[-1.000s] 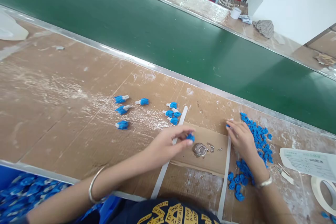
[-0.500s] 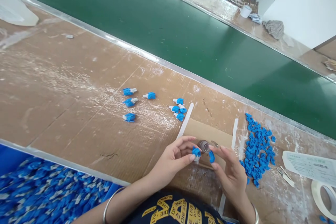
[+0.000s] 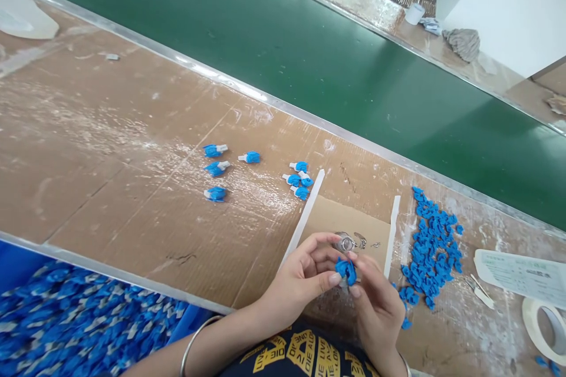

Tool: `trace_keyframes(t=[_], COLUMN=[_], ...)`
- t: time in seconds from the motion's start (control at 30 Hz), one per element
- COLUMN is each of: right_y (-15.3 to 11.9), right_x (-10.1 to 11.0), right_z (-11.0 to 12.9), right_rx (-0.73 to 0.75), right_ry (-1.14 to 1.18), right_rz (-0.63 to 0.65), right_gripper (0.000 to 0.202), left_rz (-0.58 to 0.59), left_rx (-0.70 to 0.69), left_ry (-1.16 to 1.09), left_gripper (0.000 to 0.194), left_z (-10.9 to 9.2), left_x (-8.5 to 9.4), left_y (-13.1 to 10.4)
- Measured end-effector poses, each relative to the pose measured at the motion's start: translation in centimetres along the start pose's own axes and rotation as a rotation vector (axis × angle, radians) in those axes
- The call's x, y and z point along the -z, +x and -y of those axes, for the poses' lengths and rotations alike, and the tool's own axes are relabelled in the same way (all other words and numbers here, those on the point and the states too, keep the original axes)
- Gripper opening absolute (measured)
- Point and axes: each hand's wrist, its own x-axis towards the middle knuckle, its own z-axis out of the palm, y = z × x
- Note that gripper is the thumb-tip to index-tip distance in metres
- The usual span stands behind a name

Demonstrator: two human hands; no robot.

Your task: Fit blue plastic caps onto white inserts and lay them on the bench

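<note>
My left hand (image 3: 298,271) pinches a small blue-and-white part (image 3: 340,266) between thumb and fingers. Against its right side, my right hand (image 3: 378,300) holds a curved blue petal-like piece (image 3: 351,274) by thumb and fingertips, and the two parts touch. Just beyond the fingertips stands a small round container (image 3: 344,242) on a brown cardboard sheet (image 3: 331,217). Dark marks lie beside it, too small to make out. Loose blue curved pieces (image 3: 433,253) are heaped right of my right hand.
Several blue-and-white parts (image 3: 216,168) lie left on the cardboard-covered table (image 3: 132,129). A blue-lined bin (image 3: 88,318) full of similar parts sits lower left. On the right are a tape roll (image 3: 543,330) and a printed bag (image 3: 522,274). A green belt (image 3: 287,47) runs behind.
My right hand has moved left, bringing the curved blue piece from a gap against the part in my left hand. The left hand has shifted slightly right.
</note>
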Motion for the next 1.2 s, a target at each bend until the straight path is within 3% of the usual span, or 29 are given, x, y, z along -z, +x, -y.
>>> trace_keyframes(t=[0.13, 0.27, 0.33, 0.4, 0.53, 0.6, 0.7, 0.83, 0.93, 1.07, 1.2], right_y=[0.0, -0.1, -0.4, -1.0, -3.0, -3.6, -2.7, 0.5, 2.2, 3.2, 3.8], right_x=[0.8, 2.0, 3.5, 5.7, 10.1, 11.0, 10.6, 10.3, 12.3, 15.5, 16.4], right_z=[0.4, 0.4, -0.4, -1.9, -5.7, -7.1, -8.0, -7.4, -6.8, -7.1, -8.1], right_rx=[0.194, 0.213, 0.204, 0.173, -0.03, -0.106, -0.121, -0.03, 0.104, 0.255, 0.417], right_ry=[-0.259, -0.384, -0.435, -0.614, -1.042, -1.09, -1.087, -1.024, -0.947, -0.896, -0.978], right_rz=[0.148, 0.351, 0.406, 0.318, -0.067, -0.085, -0.012, 0.005, 0.079, 0.384, 0.522], right_gripper=[0.041, 0.042, 0.044, 0.046, 0.067, 0.075, 0.073, 0.053, 0.03, 0.031, 0.039], left_rz=[-0.043, -0.054, -0.068, -0.126, -0.375, -0.491, -0.58, -0.47, -0.383, -0.293, -0.163], left_rx=[0.002, -0.012, -0.062, -0.222, -0.69, -0.782, -0.815, -0.85, -0.812, -0.73, -0.605], left_ry=[0.072, 0.201, 0.382, 0.715, 1.561, 1.869, 2.063, 2.059, 2.028, 2.019, 2.011], left_gripper=[0.044, 0.038, 0.028, 0.016, 0.014, 0.015, 0.018, 0.023, 0.027, 0.032, 0.036], left_z=[0.0, 0.0, -0.5, -1.5, -4.1, -5.3, -6.3, -7.4, -8.7, -10.8, -12.4], left_x=[0.2, 0.5, 1.1, 2.2, 5.9, 7.5, 8.3, 7.7, 7.2, 7.0, 7.0], left_y=[0.3, 0.2, -0.1, -0.4, -0.6, -0.4, 0.4, 2.1, 3.6, 5.9, 8.0])
